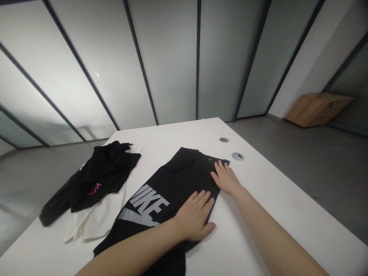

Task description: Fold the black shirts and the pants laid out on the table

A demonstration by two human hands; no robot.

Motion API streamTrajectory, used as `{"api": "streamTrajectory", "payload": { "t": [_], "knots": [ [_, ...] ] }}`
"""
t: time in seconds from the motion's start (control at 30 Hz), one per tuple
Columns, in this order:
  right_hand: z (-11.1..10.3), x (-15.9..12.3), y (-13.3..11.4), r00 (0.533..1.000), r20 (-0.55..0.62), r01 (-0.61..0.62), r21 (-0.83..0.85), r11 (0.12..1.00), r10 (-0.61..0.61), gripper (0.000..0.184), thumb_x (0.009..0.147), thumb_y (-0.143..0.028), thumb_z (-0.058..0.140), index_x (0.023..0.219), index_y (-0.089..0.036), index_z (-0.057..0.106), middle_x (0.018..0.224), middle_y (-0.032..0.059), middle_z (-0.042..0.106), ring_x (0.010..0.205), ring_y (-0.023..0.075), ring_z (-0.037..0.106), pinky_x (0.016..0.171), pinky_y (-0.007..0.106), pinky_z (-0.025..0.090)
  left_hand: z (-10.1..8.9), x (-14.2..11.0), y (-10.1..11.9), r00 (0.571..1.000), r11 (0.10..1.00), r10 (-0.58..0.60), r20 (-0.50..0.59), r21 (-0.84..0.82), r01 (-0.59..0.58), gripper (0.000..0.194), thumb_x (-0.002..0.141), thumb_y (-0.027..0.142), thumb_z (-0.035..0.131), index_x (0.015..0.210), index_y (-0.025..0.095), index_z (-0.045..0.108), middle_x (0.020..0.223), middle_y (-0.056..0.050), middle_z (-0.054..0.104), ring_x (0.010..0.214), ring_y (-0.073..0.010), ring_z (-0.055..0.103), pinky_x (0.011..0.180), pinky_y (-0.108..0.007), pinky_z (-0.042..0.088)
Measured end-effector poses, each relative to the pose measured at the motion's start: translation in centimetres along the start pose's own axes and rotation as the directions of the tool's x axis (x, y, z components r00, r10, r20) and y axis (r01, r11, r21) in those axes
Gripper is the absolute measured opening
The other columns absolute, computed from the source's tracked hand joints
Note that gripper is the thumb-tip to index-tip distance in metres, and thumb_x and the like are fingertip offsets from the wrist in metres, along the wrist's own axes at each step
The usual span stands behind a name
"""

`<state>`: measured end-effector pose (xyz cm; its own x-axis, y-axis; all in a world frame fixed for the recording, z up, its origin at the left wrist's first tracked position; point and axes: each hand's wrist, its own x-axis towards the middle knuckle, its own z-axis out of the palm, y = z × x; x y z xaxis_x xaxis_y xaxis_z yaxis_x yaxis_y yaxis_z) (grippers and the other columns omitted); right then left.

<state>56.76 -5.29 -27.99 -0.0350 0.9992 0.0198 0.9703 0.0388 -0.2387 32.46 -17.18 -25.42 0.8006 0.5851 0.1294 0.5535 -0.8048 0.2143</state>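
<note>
A black garment point(169, 184) with large white lettering lies folded lengthwise on the white table point(281, 199). My left hand point(194, 216) rests flat on its right edge near the middle, fingers stretched out. My right hand point(225, 177) presses flat on the same edge farther up, near the garment's top corner, fingers spread. Neither hand holds anything.
A crumpled black garment point(92, 180) with pink lettering lies at the table's left on a white one point(97, 220). Two round cable ports point(237, 156) sit in the tabletop beyond my right hand. A wooden cabinet point(317, 108) stands on the floor at the far right, by frosted glass walls.
</note>
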Motion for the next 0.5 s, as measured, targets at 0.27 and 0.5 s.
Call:
{"api": "streamTrajectory", "payload": {
  "t": [0.27,0.5],
  "knots": [
    [0.1,0.3,1.3,0.999,-0.032,-0.006,0.033,0.999,0.007,0.069,0.107,-0.045,0.03,0.166,-0.01,0.035,0.174,0.0214,0.029,0.159,0.0432,0.027,0.124,0.066,0.027,0.1,-2.3,1.1,0.997,0.997,-0.072,-0.033,-0.008,0.072,0.074,0.103,0.054,0.05,0.166,0.019,0.036,0.175,-0.016,0.028,0.161,-0.0342,0.03,0.131,-0.051,0.025],
    [-0.2,0.3,-0.1,0.995,-0.088,0.05,0.163,0.985,-0.036,0.061,0.107,-0.037,0.034,0.162,-0.013,0.045,0.174,0.0209,0.029,0.16,0.0426,0.027,0.124,0.067,0.028,0.3,-2.6,1.1,0.984,0.986,-0.169,-0.054,-0.013,0.169,0.066,0.101,0.053,0.054,0.16,0.025,0.047,0.174,-0.012,0.033,0.159,-0.0343,0.033,0.13,-0.053,0.027]
  ]
}}
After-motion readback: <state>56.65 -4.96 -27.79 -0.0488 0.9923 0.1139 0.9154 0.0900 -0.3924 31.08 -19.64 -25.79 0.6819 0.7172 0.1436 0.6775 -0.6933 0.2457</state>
